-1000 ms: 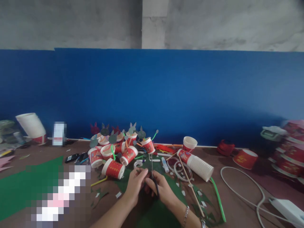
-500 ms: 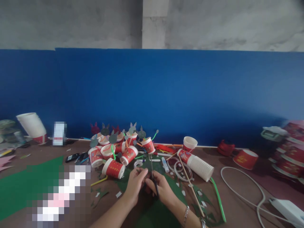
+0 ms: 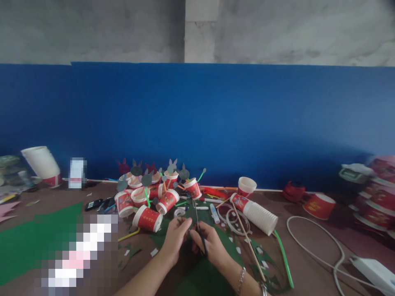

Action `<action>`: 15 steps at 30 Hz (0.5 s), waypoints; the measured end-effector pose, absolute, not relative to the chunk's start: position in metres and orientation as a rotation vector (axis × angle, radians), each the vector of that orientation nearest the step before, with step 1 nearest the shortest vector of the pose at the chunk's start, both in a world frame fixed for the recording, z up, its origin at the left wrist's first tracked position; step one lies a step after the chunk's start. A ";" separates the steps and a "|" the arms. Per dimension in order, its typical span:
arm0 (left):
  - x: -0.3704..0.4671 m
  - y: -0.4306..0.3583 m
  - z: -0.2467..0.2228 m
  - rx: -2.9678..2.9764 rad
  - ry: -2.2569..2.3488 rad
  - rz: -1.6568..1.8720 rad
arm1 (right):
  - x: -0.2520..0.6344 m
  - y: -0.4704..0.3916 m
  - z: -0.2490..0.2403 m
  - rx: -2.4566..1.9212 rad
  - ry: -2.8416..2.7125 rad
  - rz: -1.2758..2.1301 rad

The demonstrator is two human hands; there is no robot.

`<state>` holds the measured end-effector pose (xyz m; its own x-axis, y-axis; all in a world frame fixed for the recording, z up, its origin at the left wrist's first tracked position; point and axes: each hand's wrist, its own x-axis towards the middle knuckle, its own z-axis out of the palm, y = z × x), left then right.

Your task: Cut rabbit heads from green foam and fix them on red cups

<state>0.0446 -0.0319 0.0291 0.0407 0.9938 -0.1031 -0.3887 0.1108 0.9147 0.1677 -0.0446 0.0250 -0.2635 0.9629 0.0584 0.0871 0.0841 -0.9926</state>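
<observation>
My right hand point(image 3: 210, 241) is closed round the dark handles of a pair of scissors point(image 3: 197, 216), whose blades point away from me. Close beside it on the left, my left hand point(image 3: 177, 237) is closed, thumb against fingers, on a small dark green piece of paper point(image 3: 189, 225) that lies near the blades. Much of that piece is hidden by my fingers. Beneath both hands lies green paper point(image 3: 203, 277). Beyond the scissors a red and white paper cup point(image 3: 192, 189) tilts on the table, with bent straws in it.
Several red paper cups point(image 3: 148, 218) with rabbit-shaped cutouts crowd the left centre. To the right lie a stack of cups point(image 3: 259, 216), a wooden stick point(image 3: 248, 240), a roll of clear tape point(image 3: 238, 222) and a glue stick point(image 3: 214, 213). A white cable point(image 3: 327, 232) loops at far right.
The scissor blades look closer together than before. Both hands have barely shifted, and the things on the table are where they were.
</observation>
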 end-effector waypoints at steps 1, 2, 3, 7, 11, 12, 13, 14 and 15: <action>0.044 -0.032 0.030 0.849 0.957 1.280 | 0.168 -0.044 0.025 -1.095 -1.510 1.297; 0.044 -0.032 0.031 0.854 0.971 1.281 | 0.167 -0.044 0.025 -1.102 -1.509 1.299; 0.043 -0.032 0.032 0.861 0.988 1.281 | 0.167 -0.044 0.025 -1.109 -1.507 1.301; 0.042 -0.031 0.032 0.897 1.028 1.273 | 0.168 -0.043 0.023 -1.123 -1.502 1.308; 0.041 -0.029 0.031 0.912 1.046 1.279 | 0.168 -0.042 0.021 -1.121 -1.488 1.324; 0.041 -0.029 0.031 0.902 1.046 1.283 | 0.168 -0.042 0.020 -1.118 -1.486 1.326; 0.041 -0.030 0.031 0.888 1.043 1.285 | 0.168 -0.041 0.020 -1.111 -1.484 1.328; 0.042 -0.030 0.032 0.875 1.040 1.287 | 0.168 -0.042 0.020 -1.103 -1.481 1.330; 0.042 -0.031 0.032 0.869 1.037 1.290 | 0.168 -0.042 0.021 -1.096 -1.475 1.331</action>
<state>0.0421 -0.0307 0.0321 -0.0142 0.9932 -0.1154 -0.3259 0.1045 0.9396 0.1682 -0.0416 0.0206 -0.2598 0.9651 0.0322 0.0669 0.0512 -0.9964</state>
